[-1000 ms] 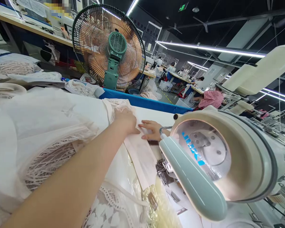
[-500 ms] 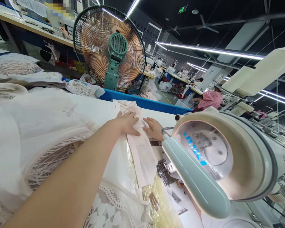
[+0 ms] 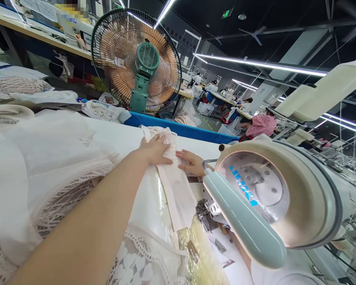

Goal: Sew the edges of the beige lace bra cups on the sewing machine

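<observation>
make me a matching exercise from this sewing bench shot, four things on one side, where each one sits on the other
Things:
1. left hand
2. right hand
3. fan
4. sewing machine

Places:
A. standing behind the table's blue edge
B. flat on the lace at the far end of the fabric strip
C. large at lower right, nearest the camera
D. beside the machine, fingertips on the strip

Pairs: 1-B, 2-D, 3-A, 4-C

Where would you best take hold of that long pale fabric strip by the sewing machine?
Probably at the fabric strip's far end, from above, where the left hand and right hand press it flat. It lies limp on the table, and the machine head crowds its right side.
</observation>
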{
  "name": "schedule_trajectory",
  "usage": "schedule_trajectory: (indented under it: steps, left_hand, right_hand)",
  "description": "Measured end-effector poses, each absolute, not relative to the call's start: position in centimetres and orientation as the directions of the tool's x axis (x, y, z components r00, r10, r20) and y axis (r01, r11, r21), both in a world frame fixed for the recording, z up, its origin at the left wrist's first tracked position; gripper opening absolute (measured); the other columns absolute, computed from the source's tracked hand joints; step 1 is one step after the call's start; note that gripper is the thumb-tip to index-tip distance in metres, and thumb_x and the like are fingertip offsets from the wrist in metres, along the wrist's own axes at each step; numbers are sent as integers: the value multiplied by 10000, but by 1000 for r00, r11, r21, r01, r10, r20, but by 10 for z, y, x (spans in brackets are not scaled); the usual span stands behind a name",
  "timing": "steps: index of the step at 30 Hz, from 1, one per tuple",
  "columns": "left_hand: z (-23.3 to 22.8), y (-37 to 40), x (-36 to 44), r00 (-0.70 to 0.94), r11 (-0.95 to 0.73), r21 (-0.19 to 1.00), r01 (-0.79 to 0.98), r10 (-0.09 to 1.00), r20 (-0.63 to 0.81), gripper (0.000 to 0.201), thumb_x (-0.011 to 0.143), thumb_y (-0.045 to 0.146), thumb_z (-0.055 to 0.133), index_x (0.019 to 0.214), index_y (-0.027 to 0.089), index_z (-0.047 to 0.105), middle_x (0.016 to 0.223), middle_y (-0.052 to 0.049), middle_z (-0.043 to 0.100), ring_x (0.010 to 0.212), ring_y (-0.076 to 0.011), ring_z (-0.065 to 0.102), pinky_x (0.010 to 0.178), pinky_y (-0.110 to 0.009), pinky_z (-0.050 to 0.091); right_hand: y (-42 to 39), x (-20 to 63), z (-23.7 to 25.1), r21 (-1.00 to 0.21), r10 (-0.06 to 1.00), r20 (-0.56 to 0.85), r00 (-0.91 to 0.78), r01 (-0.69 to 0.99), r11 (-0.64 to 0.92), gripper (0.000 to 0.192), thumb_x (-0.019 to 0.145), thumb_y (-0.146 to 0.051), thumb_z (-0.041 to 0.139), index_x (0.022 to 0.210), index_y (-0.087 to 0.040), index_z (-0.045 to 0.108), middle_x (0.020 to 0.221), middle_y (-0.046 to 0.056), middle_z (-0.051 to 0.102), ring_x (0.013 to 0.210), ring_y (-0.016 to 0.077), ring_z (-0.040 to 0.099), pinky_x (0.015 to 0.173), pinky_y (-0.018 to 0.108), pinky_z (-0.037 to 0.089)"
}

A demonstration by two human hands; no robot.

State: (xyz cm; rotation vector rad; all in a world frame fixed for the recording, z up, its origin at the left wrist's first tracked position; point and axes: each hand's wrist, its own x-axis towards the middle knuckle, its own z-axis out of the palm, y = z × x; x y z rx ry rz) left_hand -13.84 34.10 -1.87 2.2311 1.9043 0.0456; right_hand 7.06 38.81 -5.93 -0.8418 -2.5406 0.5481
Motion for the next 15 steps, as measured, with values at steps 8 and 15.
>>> schedule_trajectory:
  steps: [8,15]
  left_hand:
    - [-16,340,-138,98,-73,217,973,990,-106,790,697,583,599,1391,314,335,1543,-109,76,1403,-328,17,1021,-677,152]
    - [-10,341,-137,-157,133,294,946,986,58,638,785,439,569,1351,197,403,1429,-158,355,1286,-337,347,991,-468,379]
  right_hand:
    - [388,77,-55,-602,652,170,-739,446,662,748,535,-455,776,1208,-186,595,1356,90,487,1345,287,306,1136,432,182]
    - [386,71,-47,-739,906,139,-400,568,363,389,798,-351,559,1118,-134,602,1143,131,633,1053,230,582,945,414,434]
